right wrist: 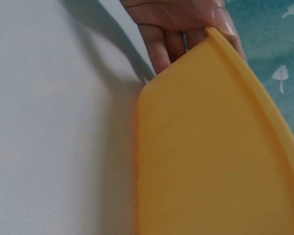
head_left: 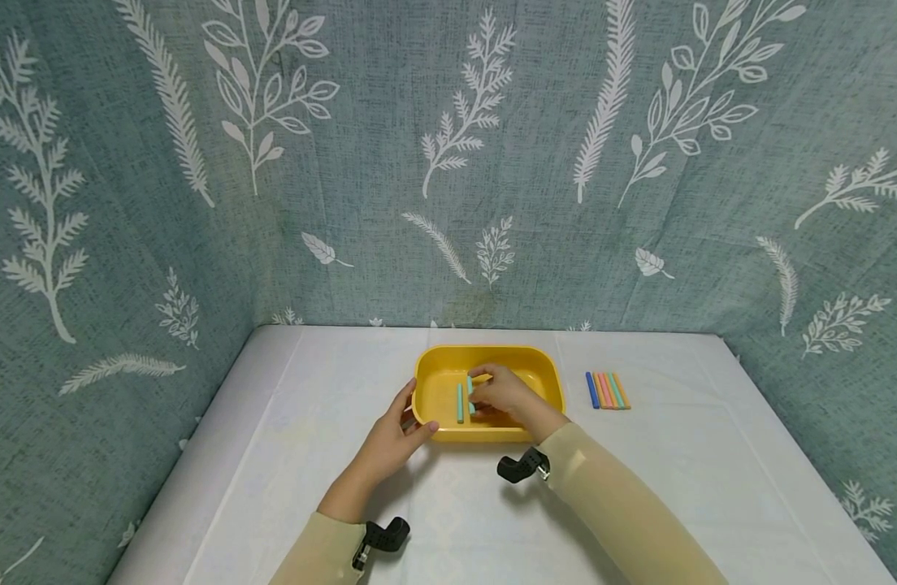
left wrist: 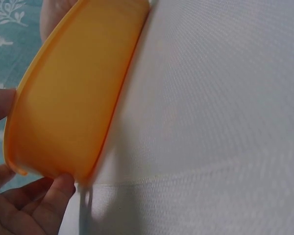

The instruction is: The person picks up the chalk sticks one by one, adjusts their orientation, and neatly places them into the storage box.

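While the left grip (head_left: 392,443) clasps the yellow tray (head_left: 478,435), apparently steadying it, the right grip (head_left: 509,394) pinches a green stick (head_left: 470,385) inside.
Just left lies a second stick (head_left: 460,403); right of the tray, a stick row (head_left: 607,390) seems kept handy.

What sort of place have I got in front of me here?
Probably a small staged recording spot rather than an ordinary room: a leaf-patterned backdrop closes in the back and sides, a white-covered table fills the middle, and a black device sits at each cuff.
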`<state>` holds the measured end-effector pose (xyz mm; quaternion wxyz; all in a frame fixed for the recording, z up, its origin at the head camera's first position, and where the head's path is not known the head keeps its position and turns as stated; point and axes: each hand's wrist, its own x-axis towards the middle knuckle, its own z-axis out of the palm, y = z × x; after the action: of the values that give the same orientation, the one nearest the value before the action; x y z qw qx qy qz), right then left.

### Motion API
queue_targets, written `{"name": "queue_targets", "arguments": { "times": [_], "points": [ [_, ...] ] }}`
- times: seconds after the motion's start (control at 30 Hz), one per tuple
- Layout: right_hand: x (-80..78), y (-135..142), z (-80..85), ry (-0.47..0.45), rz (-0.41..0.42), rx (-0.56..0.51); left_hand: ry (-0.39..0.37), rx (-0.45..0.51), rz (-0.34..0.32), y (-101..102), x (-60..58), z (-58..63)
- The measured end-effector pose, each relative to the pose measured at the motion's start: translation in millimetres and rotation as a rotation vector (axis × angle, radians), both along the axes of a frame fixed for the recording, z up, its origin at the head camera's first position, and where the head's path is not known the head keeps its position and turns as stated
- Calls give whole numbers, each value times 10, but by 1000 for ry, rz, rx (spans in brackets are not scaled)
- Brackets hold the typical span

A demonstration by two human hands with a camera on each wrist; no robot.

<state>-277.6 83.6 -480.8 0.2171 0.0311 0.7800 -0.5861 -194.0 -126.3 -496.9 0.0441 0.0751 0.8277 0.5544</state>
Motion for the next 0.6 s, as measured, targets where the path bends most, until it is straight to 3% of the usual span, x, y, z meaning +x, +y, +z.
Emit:
{"name": "queue_targets", "arguments": {
  "times": [0.6],
  "points": [
    [5,-68,13,27,37,112,-4,-13,3,-3,2,10]
  ]
}}
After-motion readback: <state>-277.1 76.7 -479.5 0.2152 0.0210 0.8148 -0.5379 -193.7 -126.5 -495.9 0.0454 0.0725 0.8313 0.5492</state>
